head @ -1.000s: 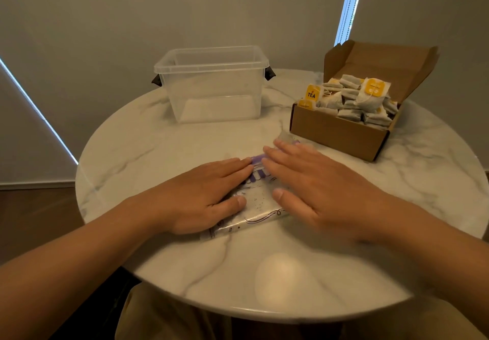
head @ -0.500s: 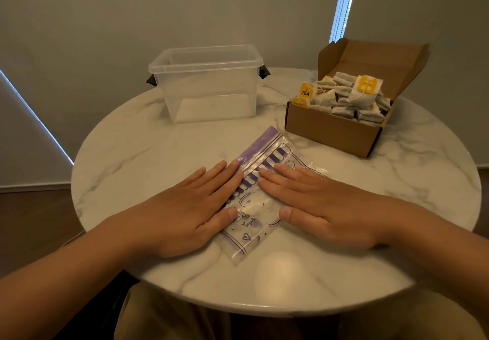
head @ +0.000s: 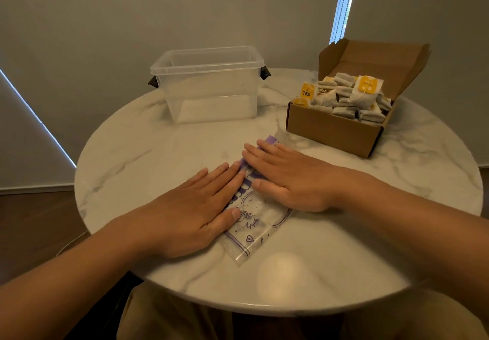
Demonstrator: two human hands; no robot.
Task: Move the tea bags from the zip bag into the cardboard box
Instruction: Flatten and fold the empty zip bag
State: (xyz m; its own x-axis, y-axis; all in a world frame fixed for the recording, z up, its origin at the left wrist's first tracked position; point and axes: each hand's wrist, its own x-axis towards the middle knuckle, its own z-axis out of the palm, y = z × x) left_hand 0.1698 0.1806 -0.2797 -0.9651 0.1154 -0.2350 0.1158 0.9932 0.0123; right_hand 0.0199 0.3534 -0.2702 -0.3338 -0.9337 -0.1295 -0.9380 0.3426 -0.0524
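The left hand [head: 195, 207] and right hand [head: 285, 178] are laid flat, fingers straight, side by side on the flat-looking zip bag [head: 258, 230]; the tea bags [head: 344, 99] are heaped in the cardboard box [head: 330, 130] beyond; if the box is knocked, the heap may be spilled over its rim.

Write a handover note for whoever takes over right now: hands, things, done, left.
Left hand: flat, fingers straight, pressing the zip bag.
Right hand: flat, pressing the bag too.
Bag: lies flat on the table and looks empty.
Tea bags: heaped in the open box, back right.
Done: transfer, as far as shows.
Left: probably just setting the bag aside.
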